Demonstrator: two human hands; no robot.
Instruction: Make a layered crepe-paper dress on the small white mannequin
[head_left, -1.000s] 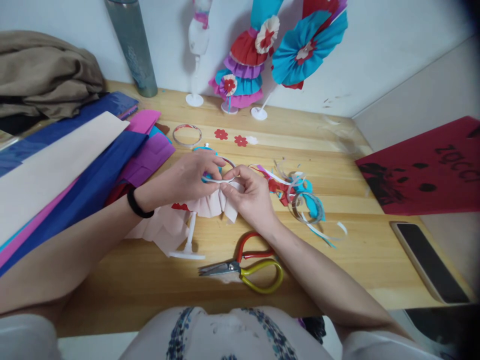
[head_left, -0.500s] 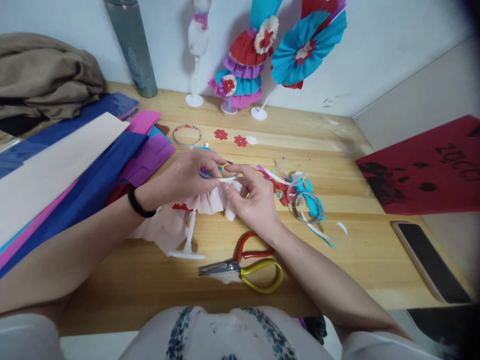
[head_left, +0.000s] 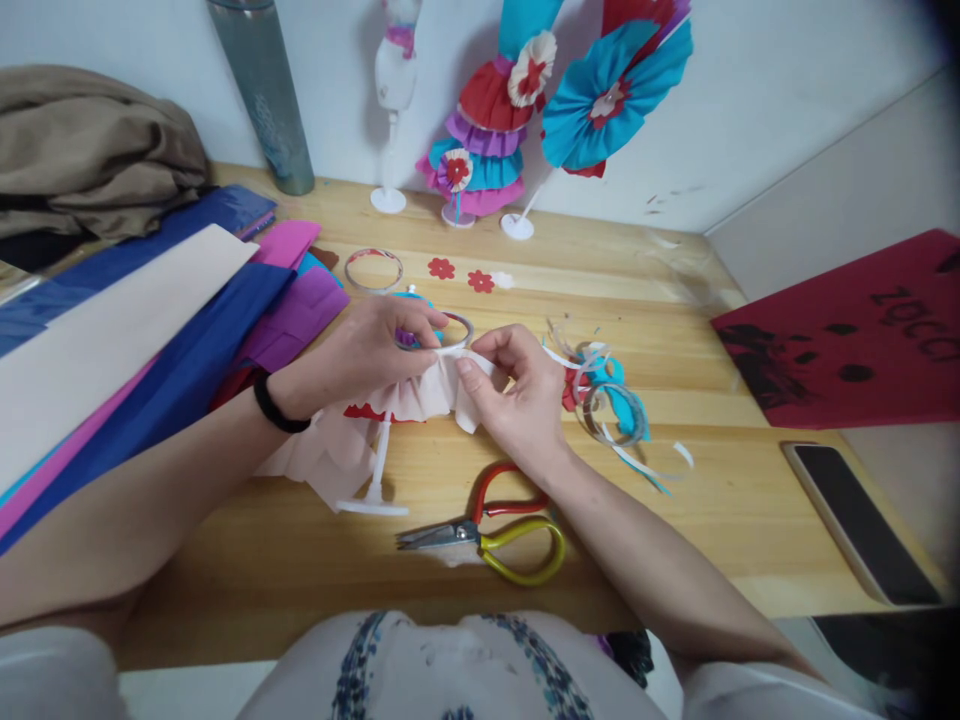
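Note:
A pleated strip of pale pink crepe paper spans both hands around a small stand lying tilted toward me. My left hand pinches the strip's gathered upper edge. My right hand grips the strip's right end between thumb and fingers. Just behind the paper shows a ring-shaped roll of tape, partly hidden by my left fingers. Below the strip, the stand's white pole and base stick out, with a red frill beside the pole. Scissors with red and yellow handles lie nearer to me.
Folded coloured paper lies left, near a tall bottle. Decorated mannequins stand along the wall. Red paper flowers and another tape roll lie behind my hands. Tape scraps, a phone and a red bag are right.
My right hand has shifted slightly right, opening a gap from the left fingers and drawing the paper edge with it. More of the tape roll behind shows. My left hand has barely moved.

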